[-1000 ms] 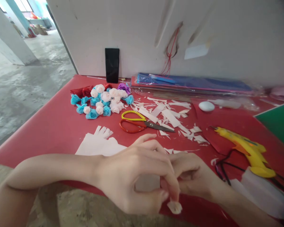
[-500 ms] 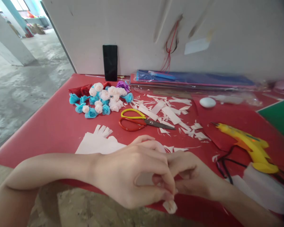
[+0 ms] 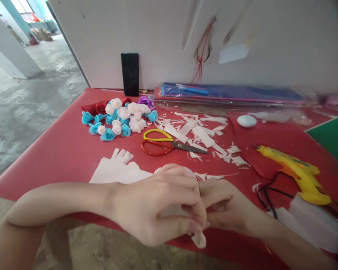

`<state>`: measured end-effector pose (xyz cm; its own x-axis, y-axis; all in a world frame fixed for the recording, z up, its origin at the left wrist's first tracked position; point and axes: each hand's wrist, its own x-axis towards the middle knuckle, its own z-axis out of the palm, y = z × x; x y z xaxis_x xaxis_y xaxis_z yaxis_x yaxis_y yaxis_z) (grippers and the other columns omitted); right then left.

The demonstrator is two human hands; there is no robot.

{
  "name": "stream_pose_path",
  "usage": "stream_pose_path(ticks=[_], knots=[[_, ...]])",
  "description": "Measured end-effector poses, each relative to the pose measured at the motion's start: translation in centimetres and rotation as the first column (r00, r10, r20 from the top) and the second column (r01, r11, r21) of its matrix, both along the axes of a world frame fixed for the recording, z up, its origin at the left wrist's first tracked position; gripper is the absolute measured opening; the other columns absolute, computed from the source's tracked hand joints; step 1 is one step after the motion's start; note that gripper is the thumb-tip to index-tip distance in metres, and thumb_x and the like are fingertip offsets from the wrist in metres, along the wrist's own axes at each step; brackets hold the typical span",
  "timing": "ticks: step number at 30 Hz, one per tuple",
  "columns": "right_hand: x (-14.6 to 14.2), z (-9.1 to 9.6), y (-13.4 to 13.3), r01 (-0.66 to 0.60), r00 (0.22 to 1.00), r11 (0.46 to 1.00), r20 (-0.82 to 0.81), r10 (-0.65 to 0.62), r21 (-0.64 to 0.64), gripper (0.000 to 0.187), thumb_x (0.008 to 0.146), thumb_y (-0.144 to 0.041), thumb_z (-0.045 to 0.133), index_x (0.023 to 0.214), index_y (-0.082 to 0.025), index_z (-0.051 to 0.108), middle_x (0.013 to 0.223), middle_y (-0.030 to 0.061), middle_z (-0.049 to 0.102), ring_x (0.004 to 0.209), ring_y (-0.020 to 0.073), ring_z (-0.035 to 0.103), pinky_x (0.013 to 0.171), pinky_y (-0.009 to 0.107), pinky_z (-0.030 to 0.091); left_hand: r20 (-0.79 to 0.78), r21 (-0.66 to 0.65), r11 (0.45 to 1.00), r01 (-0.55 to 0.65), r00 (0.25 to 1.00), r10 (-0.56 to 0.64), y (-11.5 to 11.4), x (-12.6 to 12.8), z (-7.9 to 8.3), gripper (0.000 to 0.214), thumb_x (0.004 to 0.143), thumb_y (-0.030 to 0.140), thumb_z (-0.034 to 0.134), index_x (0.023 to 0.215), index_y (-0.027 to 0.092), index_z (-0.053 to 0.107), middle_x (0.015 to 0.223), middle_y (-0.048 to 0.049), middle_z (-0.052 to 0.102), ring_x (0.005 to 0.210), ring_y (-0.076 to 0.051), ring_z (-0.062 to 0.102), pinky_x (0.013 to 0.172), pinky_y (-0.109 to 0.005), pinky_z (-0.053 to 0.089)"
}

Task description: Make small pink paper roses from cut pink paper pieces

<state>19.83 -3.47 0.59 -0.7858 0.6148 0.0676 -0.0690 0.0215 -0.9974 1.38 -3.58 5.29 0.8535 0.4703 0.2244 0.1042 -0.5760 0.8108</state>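
Note:
Between thumb and fingertips, my left hand [image 3: 160, 204] pinches a small rolled white paper flower [image 3: 199, 240] just past the table's near edge. My right hand [image 3: 228, 206] meets it from the other side with bent fingers, seemingly on the same paper; its fingertips are partly hidden behind the left hand. White paper pieces [image 3: 118, 170] with cut strips lie beyond my left wrist. Scissors [image 3: 171, 144] with one yellow and one red handle rest past my hands, beside scattered white paper scraps [image 3: 202, 135].
Paper roses [image 3: 124, 112] in white, blue, red and purple cluster at the back left. A yellow glue gun [image 3: 295, 172] with a black cord lies right, near a white egg-shaped object [image 3: 246, 120]. A black phone [image 3: 130, 74] leans on the wall. Wrapped coloured sheets [image 3: 228, 93] lie behind.
The fingers of my left hand have curled a little more and the white paper flower has turned and shifted slightly left. The things on the table have stayed put.

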Motion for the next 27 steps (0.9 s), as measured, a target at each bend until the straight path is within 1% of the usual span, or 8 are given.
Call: stream_pose_path(ticks=[7, 10, 15, 17, 20, 22, 24, 27], knots=[[0.1, 0.0, 0.1, -0.017, 1.000, 0.998, -0.006, 0.017, -0.054, 0.017, 0.070, -0.012, 0.065, 0.077, -0.026, 0.074, 0.069, -0.0020, 0.062, 0.062, 0.0094, 0.057, 0.058, 0.018, 0.045, -0.070, -0.038, 0.999, -0.009, 0.998, 0.006, -0.1, -0.1, 0.2, 0.014, 0.078, 0.011, 0.044, 0.065, 0.015, 0.048, 0.071, -0.0061, 0.062, 0.072, -0.014, 0.053, 0.082, -0.031, 0.038], [0.2, 0.1, 0.1, -0.030, 0.999, 0.996, 0.009, 0.031, -0.087, 0.021, 0.072, -0.010, 0.063, 0.078, -0.026, 0.073, 0.069, -0.0024, 0.061, 0.062, 0.0089, 0.058, 0.060, 0.018, 0.046, -0.064, -0.057, 0.998, -0.022, 0.998, 0.018, -0.2, -0.1, 0.3, 0.013, 0.078, 0.011, 0.043, 0.066, 0.014, 0.048, 0.071, -0.0061, 0.062, 0.071, -0.014, 0.052, 0.082, -0.030, 0.038], [0.2, 0.0, 0.0, 0.007, 0.999, 0.995, 0.037, -0.004, -0.095, 0.012, 0.070, -0.015, 0.066, 0.075, -0.022, 0.074, 0.071, 0.0019, 0.062, 0.067, 0.0119, 0.057, 0.061, 0.020, 0.046, -0.069, -0.073, 0.996, -0.043, 0.997, 0.038, -0.1, -0.2, 0.1, 0.014, 0.079, 0.011, 0.043, 0.066, 0.014, 0.048, 0.069, -0.0055, 0.058, 0.068, -0.012, 0.049, 0.079, -0.028, 0.039], [0.1, -0.1, -0.1, 0.018, 0.999, 0.995, 0.051, -0.013, -0.103, 0.010, 0.069, -0.017, 0.067, 0.074, -0.021, 0.074, 0.072, 0.0027, 0.063, 0.069, 0.0124, 0.057, 0.062, 0.020, 0.045, -0.042, -0.087, 0.995, -0.051, 0.998, 0.047, 0.0, -0.2, -0.4, 0.013, 0.078, 0.010, 0.044, 0.066, 0.014, 0.048, 0.068, -0.0043, 0.057, 0.068, -0.012, 0.049, 0.078, -0.027, 0.039], [0.2, -0.2, -0.1, 0.019, 0.999, 0.987, 0.054, -0.011, -0.157, 0.009, 0.069, -0.018, 0.067, 0.074, -0.023, 0.074, 0.073, 0.0026, 0.064, 0.068, 0.0123, 0.057, 0.060, 0.020, 0.045, 0.076, -0.099, 0.993, -0.061, 0.995, 0.069, 0.0, -0.2, -0.9, 0.012, 0.078, 0.013, 0.046, 0.066, 0.014, 0.048, 0.064, -0.0018, 0.055, 0.065, -0.011, 0.047, 0.074, -0.026, 0.040], [0.1, -0.1, -0.1, 0.027, 0.999, 0.983, 0.047, -0.019, -0.179, 0.009, 0.069, -0.020, 0.068, 0.075, -0.023, 0.074, 0.074, 0.0028, 0.064, 0.068, 0.0128, 0.058, 0.058, 0.019, 0.046, 0.070, -0.134, 0.989, -0.062, 0.995, 0.072, 0.1, -0.2, -0.8, 0.015, 0.079, 0.014, 0.045, 0.065, 0.014, 0.048, 0.063, -0.0017, 0.053, 0.064, -0.011, 0.047, 0.070, -0.024, 0.041], [0.1, 0.0, 0.0, 0.054, 0.998, 0.984, 0.030, -0.049, -0.172, 0.009, 0.070, -0.021, 0.068, 0.075, -0.024, 0.074, 0.072, 0.0027, 0.065, 0.068, 0.0131, 0.059, 0.059, 0.020, 0.046, -0.013, -0.195, 0.977, -0.081, 0.997, 0.080, 0.2, -0.2, -0.3, 0.016, 0.081, 0.014, 0.043, 0.066, 0.014, 0.048, 0.067, -0.0030, 0.053, 0.067, -0.012, 0.048, 0.068, -0.023, 0.042], [0.1, -0.1, 0.1, 0.148, 0.989, 0.978, -0.001, -0.150, -0.144, 0.008, 0.070, -0.024, 0.067, 0.076, -0.026, 0.074, 0.070, 0.0014, 0.064, 0.067, 0.0127, 0.058, 0.061, 0.021, 0.046, -0.006, -0.224, 0.965, -0.138, 0.990, 0.140, 0.5, -0.2, 0.1, 0.014, 0.083, 0.013, 0.040, 0.073, 0.014, 0.049, 0.074, -0.0042, 0.054, 0.073, -0.012, 0.049, 0.070, -0.024, 0.041]])
